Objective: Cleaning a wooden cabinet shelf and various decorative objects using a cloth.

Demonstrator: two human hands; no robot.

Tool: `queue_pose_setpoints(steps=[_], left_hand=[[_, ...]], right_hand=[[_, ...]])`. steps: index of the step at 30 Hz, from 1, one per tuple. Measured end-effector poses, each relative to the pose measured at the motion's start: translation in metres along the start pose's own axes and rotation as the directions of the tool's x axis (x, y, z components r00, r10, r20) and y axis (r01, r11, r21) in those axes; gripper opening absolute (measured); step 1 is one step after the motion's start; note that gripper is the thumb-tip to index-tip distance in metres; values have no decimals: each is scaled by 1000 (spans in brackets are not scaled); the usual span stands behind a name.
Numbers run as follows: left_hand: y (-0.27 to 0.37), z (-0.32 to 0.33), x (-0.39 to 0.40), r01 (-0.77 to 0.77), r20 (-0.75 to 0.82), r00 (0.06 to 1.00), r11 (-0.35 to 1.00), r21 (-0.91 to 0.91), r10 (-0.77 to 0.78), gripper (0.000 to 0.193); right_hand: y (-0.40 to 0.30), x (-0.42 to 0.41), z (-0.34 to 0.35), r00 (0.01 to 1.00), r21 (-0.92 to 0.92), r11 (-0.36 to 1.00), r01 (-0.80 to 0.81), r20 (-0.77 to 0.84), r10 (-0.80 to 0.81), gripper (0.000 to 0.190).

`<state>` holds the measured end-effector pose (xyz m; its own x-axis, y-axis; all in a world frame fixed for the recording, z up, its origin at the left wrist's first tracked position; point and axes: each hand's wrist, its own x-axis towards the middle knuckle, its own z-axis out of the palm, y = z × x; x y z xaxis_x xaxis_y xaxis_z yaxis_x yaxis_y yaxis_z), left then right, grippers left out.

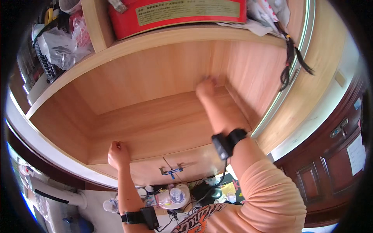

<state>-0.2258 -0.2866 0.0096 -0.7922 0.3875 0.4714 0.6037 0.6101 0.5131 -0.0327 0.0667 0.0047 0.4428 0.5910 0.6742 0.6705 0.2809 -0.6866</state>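
Observation:
Before me is a light wooden cabinet compartment [140,128] with a bare wood-grain floor. My left hand [119,155] is curled into a fist at its front edge, toward the left; nothing shows in it. Deep inside, my right hand [206,87] reaches the back wall near the right rear corner. That hand is blurred and its fingers are mostly hidden, so I cannot tell whether it holds anything. Below the front edge, a blue and dark metal fitting [172,171] sits on the cabinet doors.
Above, the upper shelf [174,36] bears a red box [186,14] and plastic bags [58,43] beside a black mesh basket [45,62]. Dark tasselled cords [288,58] hang at the right. A dark wooden door [314,174] stands right; a white stool [182,201] with containers is below.

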Motion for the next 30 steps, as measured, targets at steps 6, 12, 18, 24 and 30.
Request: queue_pose_setpoints(steps=[6,12,18,24,30], left_hand=[[-32,4,-1,13,-12,1000,998,61,-12,19],[-10,-12,1,46,28,999,999,5,-47,22],[9,11,1,2,47,999,996,-90,2,22],[-27,-11,4,52,30,998,999,-4,-52,21],[-16,0,-1,18,53,999,998,-66,-15,21]], right_hand=[[-52,26,-64,703,-239,670,703,91,-706,41],[-64,119,-129,925,897,-230,-378,376,-52,38],[118,93,-131,674,-745,-181,642,661,-331,51],[-29,92,-154,574,-746,-590,309,641,-510,46],[-24,82,-175,625,-703,-317,636,711,-323,47]])
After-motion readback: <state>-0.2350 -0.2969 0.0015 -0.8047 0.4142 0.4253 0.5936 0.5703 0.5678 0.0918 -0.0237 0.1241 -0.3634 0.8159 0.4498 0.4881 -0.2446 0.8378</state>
